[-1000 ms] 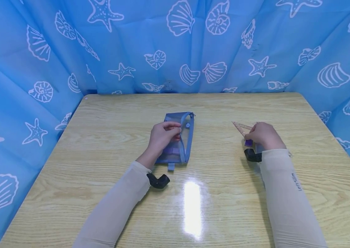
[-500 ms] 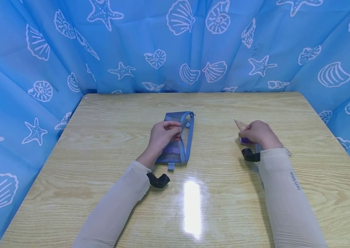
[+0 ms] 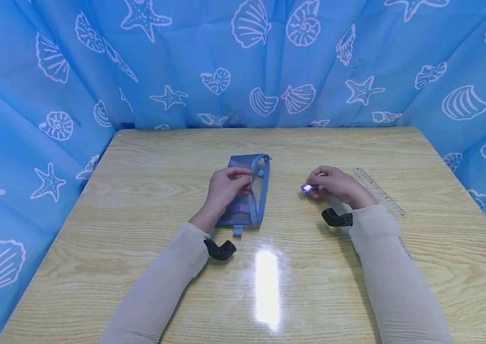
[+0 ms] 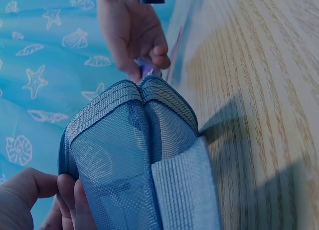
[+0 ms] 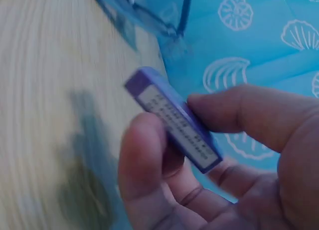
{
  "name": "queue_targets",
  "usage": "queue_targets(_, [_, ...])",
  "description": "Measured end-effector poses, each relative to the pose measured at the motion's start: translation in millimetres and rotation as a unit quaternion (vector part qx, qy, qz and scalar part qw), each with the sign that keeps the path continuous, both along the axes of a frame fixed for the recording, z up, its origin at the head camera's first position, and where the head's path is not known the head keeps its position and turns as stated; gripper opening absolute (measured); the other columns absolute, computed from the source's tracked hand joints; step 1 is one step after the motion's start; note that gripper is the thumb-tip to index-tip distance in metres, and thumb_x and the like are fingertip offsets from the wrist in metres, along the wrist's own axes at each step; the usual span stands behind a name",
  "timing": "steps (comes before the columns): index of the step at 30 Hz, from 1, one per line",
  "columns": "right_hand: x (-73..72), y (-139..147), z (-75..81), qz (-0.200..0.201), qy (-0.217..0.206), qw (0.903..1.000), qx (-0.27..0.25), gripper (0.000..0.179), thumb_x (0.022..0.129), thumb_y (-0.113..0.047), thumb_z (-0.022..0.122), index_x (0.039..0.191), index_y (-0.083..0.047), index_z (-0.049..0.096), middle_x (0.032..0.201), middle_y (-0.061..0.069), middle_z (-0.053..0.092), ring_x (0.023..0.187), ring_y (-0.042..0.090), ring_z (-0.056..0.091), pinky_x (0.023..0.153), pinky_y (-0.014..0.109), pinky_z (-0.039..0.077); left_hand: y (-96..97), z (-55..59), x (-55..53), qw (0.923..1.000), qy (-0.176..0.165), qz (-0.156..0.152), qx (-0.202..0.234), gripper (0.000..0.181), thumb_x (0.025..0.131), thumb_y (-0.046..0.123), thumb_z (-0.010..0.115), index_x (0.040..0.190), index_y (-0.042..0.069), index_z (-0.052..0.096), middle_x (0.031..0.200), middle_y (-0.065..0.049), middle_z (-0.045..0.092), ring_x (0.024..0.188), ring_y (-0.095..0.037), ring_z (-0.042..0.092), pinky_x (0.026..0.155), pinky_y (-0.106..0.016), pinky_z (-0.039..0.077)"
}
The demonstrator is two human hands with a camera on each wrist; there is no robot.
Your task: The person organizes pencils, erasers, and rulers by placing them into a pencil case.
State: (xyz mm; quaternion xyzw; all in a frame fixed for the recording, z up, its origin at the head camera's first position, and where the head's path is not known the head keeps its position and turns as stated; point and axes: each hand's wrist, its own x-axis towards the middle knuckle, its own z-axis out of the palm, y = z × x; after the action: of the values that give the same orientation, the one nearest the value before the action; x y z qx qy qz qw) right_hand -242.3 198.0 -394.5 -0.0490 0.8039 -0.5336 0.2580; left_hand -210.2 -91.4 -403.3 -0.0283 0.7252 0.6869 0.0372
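A blue mesh zip pouch (image 3: 264, 187) lies on the table with its zipped side parted. My left hand (image 3: 230, 186) pinches the pouch's edge between thumb and fingers; the left wrist view shows the mesh (image 4: 114, 155) and parted opening close up. To the right of the pouch, my right hand (image 3: 339, 185) holds a small purple box (image 3: 308, 188) between thumb and fingers. A white label with small print (image 5: 174, 122) runs along that box in the right wrist view. Something purple (image 3: 237, 209) shows through the lower mesh of the pouch.
A clear ruler (image 3: 380, 192) lies slanted on the table beyond my right wrist. The wooden table (image 3: 161, 167) has a bright light reflection near its front. A blue curtain (image 3: 208, 52) with white shells hangs along the back and sides.
My right hand has taken up the purple box and moved left toward the pouch with it. The set square seen earlier is now hidden behind the hand. My left hand has stayed in place.
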Motion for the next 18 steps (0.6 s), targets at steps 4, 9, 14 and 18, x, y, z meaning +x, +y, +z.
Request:
queue_targets(4, [-0.7, -9.5, -3.5, 0.019, -0.021, 0.9976, -0.064, 0.018, 0.104, -0.010, 0.044, 0.112, 0.005, 0.048, 0.093, 0.007, 0.057, 0.074, 0.009, 0.060, 0.071, 0.023, 0.057, -0.2, 0.1, -0.2, 1.0000, 0.001, -0.002, 0.001, 0.019, 0.089, 0.007, 0.068, 0.107, 0.000, 0.073, 0.086, -0.008, 0.069, 0.066, -0.011, 0.067, 0.069, -0.031, 0.063])
queue_targets(9, [0.7, -23.3, -7.5, 0.015, -0.075, 0.9864, -0.145, 0.019, 0.102, -0.004, 0.044, 0.116, 0.009, 0.045, 0.113, 0.018, 0.047, 0.087, 0.011, 0.066, 0.086, 0.022, 0.057, -0.8, -1.4, -1.3, 1.0000, -0.001, -0.003, 0.003, 0.021, 0.090, 0.007, 0.068, 0.109, -0.001, 0.072, 0.088, -0.009, 0.070, 0.066, -0.011, 0.067, 0.069, -0.031, 0.063])
queue_targets(14, [2.3, -37.6, -14.1, 0.025, -0.098, 0.9775, -0.185, 0.036, 0.097, 0.001, 0.042, 0.129, 0.017, 0.038, 0.122, 0.024, 0.044, 0.091, 0.012, 0.068, 0.092, 0.023, 0.055, -0.4, -1.3, -1.4, 1.0000, -0.001, -0.001, 0.002, 0.022, 0.089, 0.007, 0.068, 0.109, -0.002, 0.072, 0.086, -0.008, 0.070, 0.066, -0.011, 0.067, 0.069, -0.031, 0.063])
queue_targets(18, [5.1, -49.9, -20.0, 0.032, -0.101, 0.9721, -0.209, 0.042, 0.095, 0.004, 0.040, 0.133, 0.021, 0.034, 0.120, 0.025, 0.046, 0.091, 0.014, 0.069, 0.091, 0.023, 0.056, -0.3, -0.9, -1.3, 1.0000, -0.002, 0.001, 0.001, 0.022, 0.089, 0.007, 0.068, 0.109, -0.002, 0.072, 0.086, -0.007, 0.070, 0.066, -0.011, 0.067, 0.069, -0.031, 0.063])
